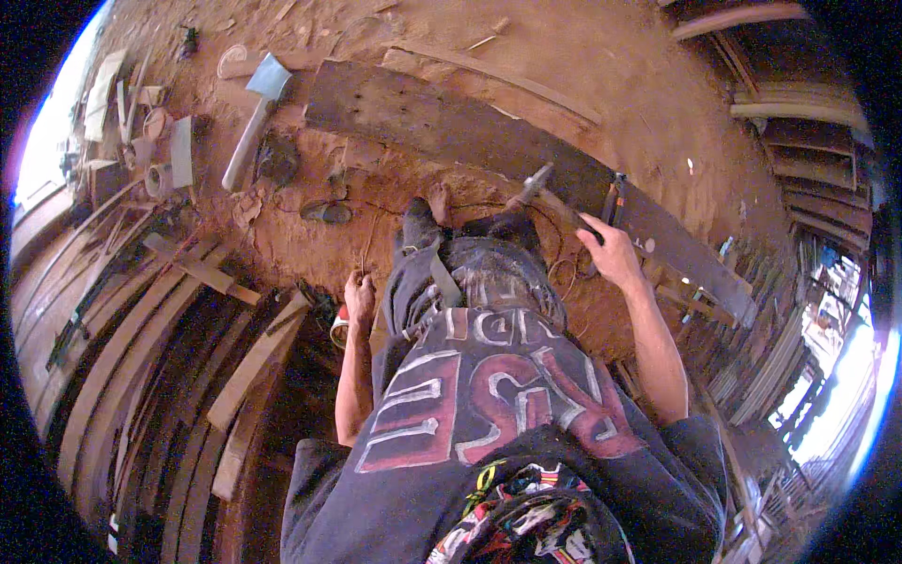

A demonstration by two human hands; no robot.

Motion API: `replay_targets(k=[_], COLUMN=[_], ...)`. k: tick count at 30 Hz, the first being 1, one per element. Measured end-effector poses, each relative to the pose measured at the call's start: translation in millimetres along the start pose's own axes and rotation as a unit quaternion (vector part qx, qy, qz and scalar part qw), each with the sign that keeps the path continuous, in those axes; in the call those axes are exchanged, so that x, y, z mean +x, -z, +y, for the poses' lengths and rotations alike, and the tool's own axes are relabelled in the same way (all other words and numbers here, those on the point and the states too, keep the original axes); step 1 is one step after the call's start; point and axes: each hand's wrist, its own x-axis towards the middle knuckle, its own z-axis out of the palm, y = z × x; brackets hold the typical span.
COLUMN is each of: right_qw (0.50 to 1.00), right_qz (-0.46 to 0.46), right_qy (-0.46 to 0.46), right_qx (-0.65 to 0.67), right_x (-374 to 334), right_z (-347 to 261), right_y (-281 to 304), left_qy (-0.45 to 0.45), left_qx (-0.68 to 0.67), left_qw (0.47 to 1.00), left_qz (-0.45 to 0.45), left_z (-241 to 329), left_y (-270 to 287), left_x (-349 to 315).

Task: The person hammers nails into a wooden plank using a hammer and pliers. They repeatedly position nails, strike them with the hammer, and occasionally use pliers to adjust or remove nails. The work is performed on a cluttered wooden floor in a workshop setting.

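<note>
My right hand is wrapped round the handle of a hammer. Its metal head hangs over the near edge of a long dark plank, close to my knee. Beside that hand, pliers with dark and orange handles lie on the plank. Lower and to the left, my left hand is closed with its fingers pinched together. Whatever is in them is too small to make out. A red and white can stands next to that wrist, partly hidden.
An axe with a pale blue head leans at the plank's far left end. A dark sandal lies on the dirt floor. Stacked boards fill the left side, and more timber stands at the right.
</note>
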Motion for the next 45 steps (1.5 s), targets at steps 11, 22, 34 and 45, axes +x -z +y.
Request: replay_targets(k=[11,22,34,45], right_qw=[0.997,0.999,0.999,0.993], right_qz=[-0.008,0.040,0.037,0.007], right_qy=[0.071,-0.034,-0.002,0.108], right_qx=[0.005,0.003,-0.013,-0.053], right_x=[92.0,60.6,60.9,131.9], right_z=[-132.9,-71.8,-52.9,-154.0], right_y=[-47.9,-36.2,-8.8,-27.3], left_qy=[0.063,0.039,0.171,0.065], left_qx=[-0.055,-0.142,-0.300,-0.227], left_qw=[0.995,0.989,0.938,0.968], left_qz=[-0.050,0.018,0.006,0.080], left_z=[-61.9,-41.8,-26.8,69.6], left_y=[-60.4,-5.3,-44.4,5.4], left_x=[29.4,76.3,10.7,16.1])
